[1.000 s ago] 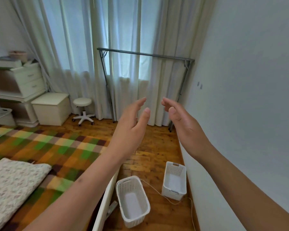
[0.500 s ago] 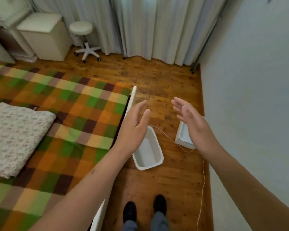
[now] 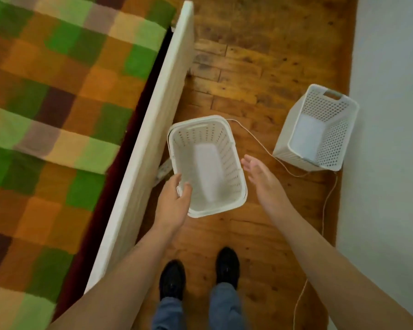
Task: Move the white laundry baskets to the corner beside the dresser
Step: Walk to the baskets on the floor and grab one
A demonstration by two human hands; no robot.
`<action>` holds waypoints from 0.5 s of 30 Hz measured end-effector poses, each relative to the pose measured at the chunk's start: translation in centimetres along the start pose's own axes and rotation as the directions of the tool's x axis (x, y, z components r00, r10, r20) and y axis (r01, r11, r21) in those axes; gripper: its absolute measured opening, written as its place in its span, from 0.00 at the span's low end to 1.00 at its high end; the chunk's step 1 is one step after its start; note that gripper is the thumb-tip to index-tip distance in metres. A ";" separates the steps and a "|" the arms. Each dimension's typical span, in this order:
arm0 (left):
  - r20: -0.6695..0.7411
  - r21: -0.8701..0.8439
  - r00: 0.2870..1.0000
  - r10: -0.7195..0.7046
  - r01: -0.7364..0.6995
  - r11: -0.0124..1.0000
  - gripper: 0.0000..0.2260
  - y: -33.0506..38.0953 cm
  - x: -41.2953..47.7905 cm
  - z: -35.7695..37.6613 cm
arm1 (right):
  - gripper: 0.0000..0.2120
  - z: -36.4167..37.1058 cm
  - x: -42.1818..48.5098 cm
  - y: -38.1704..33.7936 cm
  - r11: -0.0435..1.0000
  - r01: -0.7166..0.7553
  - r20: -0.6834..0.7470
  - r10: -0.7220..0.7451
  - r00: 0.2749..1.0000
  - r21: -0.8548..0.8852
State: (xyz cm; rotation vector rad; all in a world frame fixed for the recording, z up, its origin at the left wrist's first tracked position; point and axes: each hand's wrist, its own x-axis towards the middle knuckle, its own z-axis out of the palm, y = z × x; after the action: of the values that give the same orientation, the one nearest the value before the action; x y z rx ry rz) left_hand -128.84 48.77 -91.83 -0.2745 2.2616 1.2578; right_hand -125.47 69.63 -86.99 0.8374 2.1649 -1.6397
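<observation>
Left hand (image 3: 171, 202) has its grip on the near basket (image 3: 206, 165), at the rim's near-left corner: thumb looks hooked over the inside, fingers curled down the outside wall. Pretty blurry there, so can't say how tight it is. Right hand (image 3: 264, 181) is open, palm facing in, fingers spread, just beside the same basket's right rim. Looks like there's a sliver of gap, but I can't tell for sure whether the fingertips touch.

The basket sits upright on the wood floor (image 3: 260, 67), squeezed right next to the white bed frame (image 3: 153, 129), with its long side running along it. Empty inside.

The second basket (image 3: 316, 128) is off to the right, well apart from both hands, up against the wall (image 3: 391, 115). It has perforated sides with a handle slot on the far end, and it's empty too.

A thin cord (image 3: 260, 145) runs over the floor between the two baskets and then trails down along the wall. The bed has a green/orange checked blanket (image 3: 57, 103). The person's black shoes (image 3: 172, 279) are planted on the floor right below the near basket
</observation>
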 end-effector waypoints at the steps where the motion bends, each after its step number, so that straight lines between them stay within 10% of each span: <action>1: 0.001 0.017 1.000 -0.011 0.011 1.000 0.24 -1.7 1.6 1.3 | 0.16 0.7 1.9 2.3 1.000 -0.014 -0.005 0.014 1.000 0.001; 15: -0.226 -0.023 0.949 -0.219 0.220 0.975 0.18 -13.1 16.7 8.6 | 0.32 5.0 17.5 16.8 0.964 -0.191 -0.205 0.152 0.967 -0.184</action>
State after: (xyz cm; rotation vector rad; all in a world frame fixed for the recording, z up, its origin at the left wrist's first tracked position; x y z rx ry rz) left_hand -134.29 50.09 -114.05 -0.6821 2.3426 1.1561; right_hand -129.59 72.58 -111.24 1.1224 2.2630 -1.2765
